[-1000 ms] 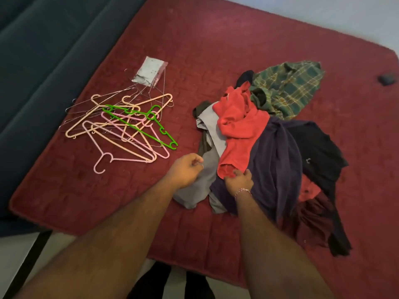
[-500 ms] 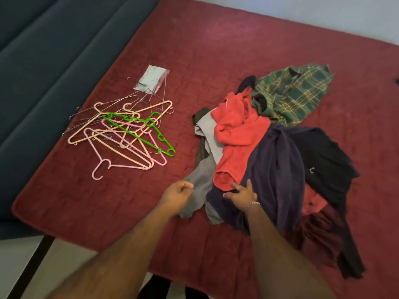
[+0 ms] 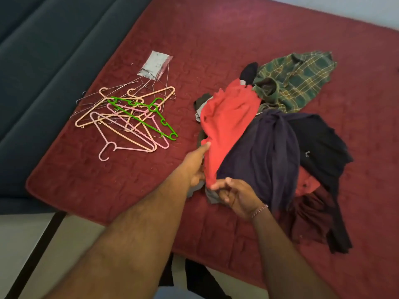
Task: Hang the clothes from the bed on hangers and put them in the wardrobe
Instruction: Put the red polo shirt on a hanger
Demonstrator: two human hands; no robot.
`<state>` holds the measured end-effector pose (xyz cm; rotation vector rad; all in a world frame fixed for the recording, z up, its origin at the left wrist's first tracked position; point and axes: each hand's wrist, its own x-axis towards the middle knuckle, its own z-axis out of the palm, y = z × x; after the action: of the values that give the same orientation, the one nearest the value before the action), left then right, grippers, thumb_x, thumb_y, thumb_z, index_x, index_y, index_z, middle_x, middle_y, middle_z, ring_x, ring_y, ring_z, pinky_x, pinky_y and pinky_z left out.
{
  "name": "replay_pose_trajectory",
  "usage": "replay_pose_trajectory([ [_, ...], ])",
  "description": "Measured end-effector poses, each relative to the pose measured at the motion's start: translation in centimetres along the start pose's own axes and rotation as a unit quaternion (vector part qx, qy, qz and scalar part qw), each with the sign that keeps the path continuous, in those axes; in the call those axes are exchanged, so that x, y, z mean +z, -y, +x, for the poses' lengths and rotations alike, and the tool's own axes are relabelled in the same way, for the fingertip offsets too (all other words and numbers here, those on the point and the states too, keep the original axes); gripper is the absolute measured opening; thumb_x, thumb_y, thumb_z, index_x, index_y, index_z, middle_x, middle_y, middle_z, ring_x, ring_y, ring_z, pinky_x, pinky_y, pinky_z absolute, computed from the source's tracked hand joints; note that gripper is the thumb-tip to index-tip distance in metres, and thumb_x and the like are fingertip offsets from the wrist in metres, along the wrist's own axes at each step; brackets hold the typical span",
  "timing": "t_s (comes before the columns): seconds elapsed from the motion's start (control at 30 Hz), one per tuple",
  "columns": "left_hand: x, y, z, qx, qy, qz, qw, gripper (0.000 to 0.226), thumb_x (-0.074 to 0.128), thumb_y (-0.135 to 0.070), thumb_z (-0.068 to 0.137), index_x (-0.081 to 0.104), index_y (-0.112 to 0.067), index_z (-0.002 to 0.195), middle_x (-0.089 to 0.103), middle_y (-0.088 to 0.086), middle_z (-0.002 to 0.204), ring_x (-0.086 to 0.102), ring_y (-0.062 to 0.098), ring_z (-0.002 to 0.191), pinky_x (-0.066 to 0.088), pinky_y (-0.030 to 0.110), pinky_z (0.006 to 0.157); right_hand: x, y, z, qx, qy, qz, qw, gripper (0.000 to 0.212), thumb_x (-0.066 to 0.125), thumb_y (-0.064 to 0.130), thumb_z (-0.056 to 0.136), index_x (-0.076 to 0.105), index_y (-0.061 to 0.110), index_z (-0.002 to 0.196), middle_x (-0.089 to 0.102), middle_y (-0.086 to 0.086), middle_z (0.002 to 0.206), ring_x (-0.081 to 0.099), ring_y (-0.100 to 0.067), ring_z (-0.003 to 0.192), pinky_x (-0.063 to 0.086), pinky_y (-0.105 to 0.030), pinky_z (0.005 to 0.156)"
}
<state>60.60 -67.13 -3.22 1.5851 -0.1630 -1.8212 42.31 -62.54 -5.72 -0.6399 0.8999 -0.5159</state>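
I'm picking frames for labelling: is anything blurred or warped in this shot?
Head view: the red garment and left hand are motion-smeared; the hangers and plaid shirt stay fairly sharp; the wide lens bows the bed edges; lighting is soft, without glare.

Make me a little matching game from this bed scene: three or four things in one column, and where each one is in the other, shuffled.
Things:
1. red garment
2. green hanger
3. plaid shirt
4. purple garment

Places:
A. far side of the clothes pile
B. atop the hanger pile
C. under the red garment's edge
D. gripped by the left hand and right hand

Pairs: 1-D, 2-B, 3-A, 4-C
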Motion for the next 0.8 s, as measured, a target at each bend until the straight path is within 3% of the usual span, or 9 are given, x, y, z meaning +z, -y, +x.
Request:
replay_pose_trajectory([
  [0.1, 2.2, -0.2, 0.2, 0.105, -0.030, 0.107, 0.988, 0.021, 0.072, -0.015, 0.084, 0.067, -0.008, 0.104, 0.072, 0.026, 0.104, 0.073, 0.030, 0.081, 0.063, 0.041, 0.074, 0.0, -0.6, -1.6, 0.051, 0.016, -0.036, 0.998, 0.059, 0.079, 0.057, 0.074, 0.078, -0.001, 0.082, 0.066, -0.024, 0.088, 0.047, -0.013, 0.051, 0.035, -0.028, 0.056],
  [0.17, 2.0, -0.1, -0.1, 0.192, -0.065, 0.234, 0.951, 0.032, 0.068, -0.013, 0.075, 0.068, -0.010, 0.107, 0.074, 0.012, 0.105, 0.070, 0.027, 0.093, 0.058, 0.044, 0.089, 0.5, 0.0, -1.6, 0.058, -0.084, -0.041, 0.994, 0.050, 0.072, 0.053, 0.083, 0.077, 0.004, 0.087, 0.066, -0.026, 0.097, 0.054, -0.013, 0.058, 0.041, -0.025, 0.057],
  [0.27, -0.4, 0.6, -2.2, 0.270, -0.026, 0.286, 0.919, 0.016, 0.063, 0.000, 0.082, 0.063, -0.014, 0.089, 0.061, -0.012, 0.074, 0.055, 0.009, 0.069, 0.052, 0.030, 0.072, 0.7, 1.0, -0.2, 0.050, -0.232, 0.083, 0.968, 0.038, 0.063, 0.050, 0.096, 0.070, 0.015, 0.110, 0.071, -0.011, 0.125, 0.065, -0.015, 0.091, 0.053, -0.031, 0.077],
  [0.4, -6.0, 1.5, -4.5, 0.257, 0.093, 0.320, 0.907, 0.030, 0.074, -0.014, 0.076, 0.063, 0.007, 0.095, 0.058, 0.003, 0.081, 0.050, 0.015, 0.077, 0.045, 0.034, 0.071, 3.8, 2.9, 3.0, 0.058, -0.170, 0.189, 0.965, 0.048, 0.067, 0.045, 0.095, 0.063, 0.016, 0.132, 0.068, -0.010, 0.131, 0.063, -0.033, 0.123, 0.051, -0.055, 0.104],
  [0.47, -8.6, 1.5, -6.3, 0.205, 0.122, 0.328, 0.914, 0.040, 0.076, -0.020, 0.076, 0.065, 0.009, 0.102, 0.061, 0.006, 0.088, 0.055, 0.017, 0.081, 0.049, 0.037, 0.075, 7.1, 3.6, 5.0, 0.015, -0.175, 0.181, 0.968, 0.041, 0.065, 0.013, 0.092, 0.063, 0.005, 0.132, 0.072, -0.016, 0.119, 0.068, -0.036, 0.111, 0.056, -0.051, 0.096],
  [0.53, -10.6, 1.5, -8.3, 0.143, 0.133, 0.252, 0.948, 0.030, 0.075, -0.024, 0.087, 0.068, -0.002, 0.105, 0.065, 0.005, 0.090, 0.061, 0.015, 0.077, 0.052, 0.031, 0.070, 10.2, 4.0, 5.8, -0.026, -0.214, 0.135, 0.967, 0.033, 0.051, -0.009, 0.086, 0.069, 0.007, 0.109, 0.070, -0.012, 0.092, 0.065, -0.028, 0.085, 0.057, -0.042, 0.082],
  [0.67, -14.4, 1.5, -9.5, 0.017, 0.019, 0.141, 0.990, 0.043, 0.056, -0.061, 0.097, 0.069, -0.020, 0.098, 0.064, 0.001, 0.078, 0.058, 0.016, 0.068, 0.049, 0.030, 0.060, 14.1, 4.0, 6.4, -0.050, -0.169, 0.123, 0.977, 0.029, 0.054, -0.004, 0.072, 0.072, 0.018, 0.078, 0.056, -0.005, 0.078, 0.052, -0.019, 0.076, 0.049, -0.036, 0.074],
  [0.73, -15.4, 1.6, -8.9, 0.060, -0.016, 0.114, 0.992, 0.042, 0.059, -0.057, 0.098, 0.072, -0.018, 0.098, 0.072, -0.001, 0.081, 0.065, 0.016, 0.071, 0.052, 0.029, 0.062, 16.4, 4.2, 6.3, -0.059, -0.139, 0.106, 0.983, 0.028, 0.056, -0.002, 0.074, 0.074, 0.019, 0.075, 0.060, -0.004, 0.078, 0.057, -0.018, 0.078, 0.050, -0.038, 0.081],
  [0.8, -15.8, 1.0, -7.8, 0.130, -0.032, 0.106, 0.985, 0.040, 0.070, -0.054, 0.089, 0.072, -0.017, 0.105, 0.079, 0.004, 0.102, 0.073, 0.020, 0.093, 0.057, 0.034, 0.081, 18.9, 5.1, 6.1, -0.075, -0.130, 0.045, 0.988, 0.026, 0.056, -0.004, 0.085, 0.071, 0.015, 0.075, 0.067, 0.003, 0.072, 0.063, -0.012, 0.073, 0.054, -0.033, 0.081],
])
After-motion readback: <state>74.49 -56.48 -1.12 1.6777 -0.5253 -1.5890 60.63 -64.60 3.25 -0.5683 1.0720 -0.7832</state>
